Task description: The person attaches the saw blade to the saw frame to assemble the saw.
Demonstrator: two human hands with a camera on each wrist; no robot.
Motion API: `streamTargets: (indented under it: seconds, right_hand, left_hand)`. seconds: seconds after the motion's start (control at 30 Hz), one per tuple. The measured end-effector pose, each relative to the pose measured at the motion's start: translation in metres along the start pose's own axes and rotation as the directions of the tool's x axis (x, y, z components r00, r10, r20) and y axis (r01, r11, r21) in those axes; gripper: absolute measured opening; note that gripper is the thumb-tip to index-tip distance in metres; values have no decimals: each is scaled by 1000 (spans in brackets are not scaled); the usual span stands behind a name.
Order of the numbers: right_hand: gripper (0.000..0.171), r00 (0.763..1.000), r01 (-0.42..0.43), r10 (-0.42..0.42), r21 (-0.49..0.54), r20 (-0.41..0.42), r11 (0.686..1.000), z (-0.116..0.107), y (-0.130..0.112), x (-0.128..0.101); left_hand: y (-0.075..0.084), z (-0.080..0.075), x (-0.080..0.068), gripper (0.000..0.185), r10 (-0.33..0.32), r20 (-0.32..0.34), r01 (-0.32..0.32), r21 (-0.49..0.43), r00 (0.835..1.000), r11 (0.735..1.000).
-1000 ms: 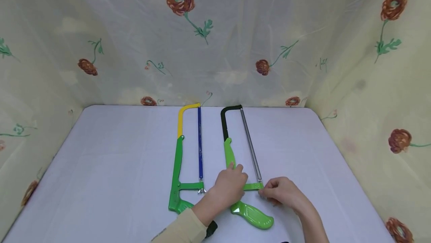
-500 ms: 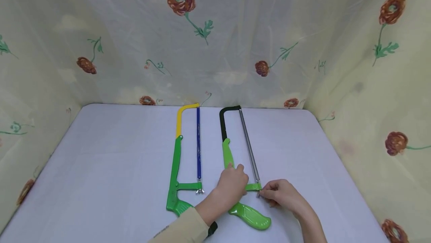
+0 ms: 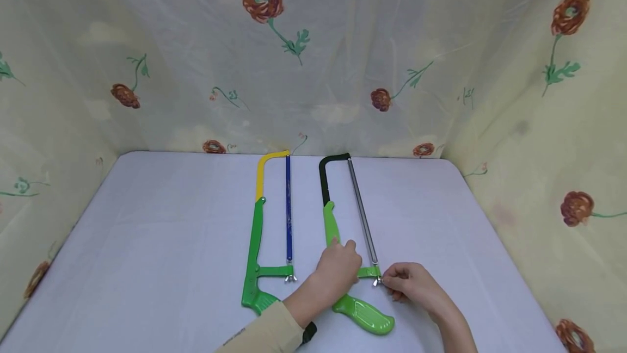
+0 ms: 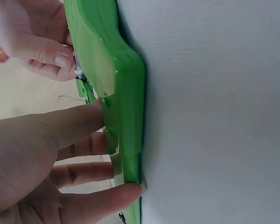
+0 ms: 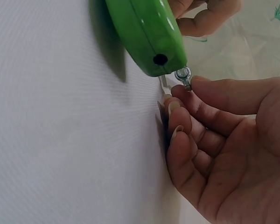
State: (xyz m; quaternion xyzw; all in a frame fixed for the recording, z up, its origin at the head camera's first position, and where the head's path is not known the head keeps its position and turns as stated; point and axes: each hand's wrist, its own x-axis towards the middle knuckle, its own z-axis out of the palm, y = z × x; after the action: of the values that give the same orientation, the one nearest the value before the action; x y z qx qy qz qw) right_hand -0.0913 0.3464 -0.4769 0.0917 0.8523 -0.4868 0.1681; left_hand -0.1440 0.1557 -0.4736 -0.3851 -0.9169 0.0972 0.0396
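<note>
A light-green hacksaw (image 3: 366,314) with a black front bow and a grey blade (image 3: 362,209) lies flat on the table in the head view. My left hand (image 3: 337,270) grips its frame above the handle, fingers around the green body (image 4: 129,93) in the left wrist view. At the end of the green crossbar, a silver wing nut (image 3: 376,282) sits below the blade. My right hand (image 3: 413,285) pinches one wing of this wing nut (image 5: 183,73) between thumb and index finger, the other fingers curled close over the tabletop.
To the left lies a second hacksaw (image 3: 252,266), darker green with a yellow bow and a blue blade (image 3: 289,209); my left forearm crosses its handle. The white-covered table (image 3: 161,266) backs onto a flowered curtain (image 3: 338,59), which also hangs at both sides.
The wing nut, covered by my right fingers earlier, now shows with its wings turned differently. The right fingers have shifted slightly. My left hand keeps its hold on the frame.
</note>
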Motion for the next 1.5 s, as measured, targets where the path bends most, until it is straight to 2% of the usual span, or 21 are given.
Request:
streamTargets:
  seconds: [0.47, 0.87, 1.17, 1.5]
  right_hand:
    - [15, 998, -36, 35, -7, -51, 999, 2, 3, 0]
    - [10, 987, -34, 31, -16, -157, 999, 12, 5, -4]
    - [11, 990, -42, 39, -25, -136, 999, 14, 4, -6]
    - [13, 992, -29, 19, -77, -128, 997, 10, 1, -5]
  left_hand:
    - [0, 2, 0, 42, -10, -32, 9, -40, 999, 999]
    - [1, 3, -3, 40, -4, -38, 3, -11, 999, 1000]
    - [2, 3, -5, 41, -18, -28, 18, -21, 999, 1000]
    - [1, 4, -2, 42, -34, -50, 34, -19, 998, 999]
